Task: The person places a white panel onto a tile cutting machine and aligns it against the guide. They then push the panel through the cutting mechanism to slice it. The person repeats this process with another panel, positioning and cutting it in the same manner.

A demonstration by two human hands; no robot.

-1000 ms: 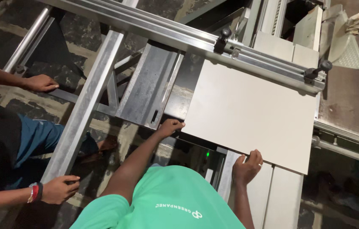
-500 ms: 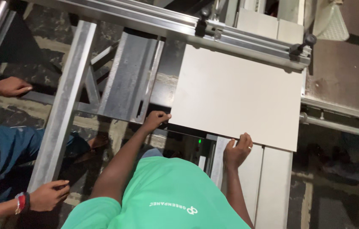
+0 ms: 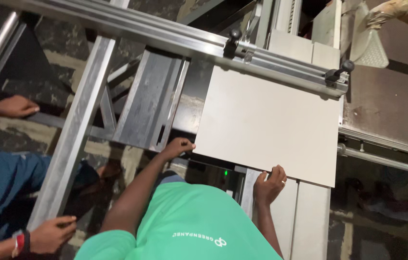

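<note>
1. Little has shifted since the earlier frame: the panel point(image 3: 271, 125) keeps its far edge against the fence point(image 3: 281, 67), and both hands stay at the same places on its near edge. Only the view itself has slid a bit.
2. The panel is a pale, flat, rectangular board lying on the desk point(image 3: 310, 221), with its near edge overhanging the dark gap by a small green light point(image 3: 225, 172).
3. The left hand point(image 3: 177, 147) is closed on the near left corner, fingers curled over the edge.
4. The right hand point(image 3: 269, 185) grips the near edge further right, fingers hooked onto the top face.
5. The board looks stiff and smooth, probably fairly light for its spread, with a slick face and corners that could chip. The edges and corners, taken wide apart as they are now, seem the surest hold.
6. A black knob point(image 3: 339, 72) sits at the right end of the fence, and a beige hose point(image 3: 406, 9) hangs beyond it.
7. To the left, a metal rail point(image 3: 76, 139) crosses the frame. A co-worker's hand point(image 3: 16, 106) rests near it, and a second hand point(image 3: 49, 234) with a red wristband holds its lower end.
</note>
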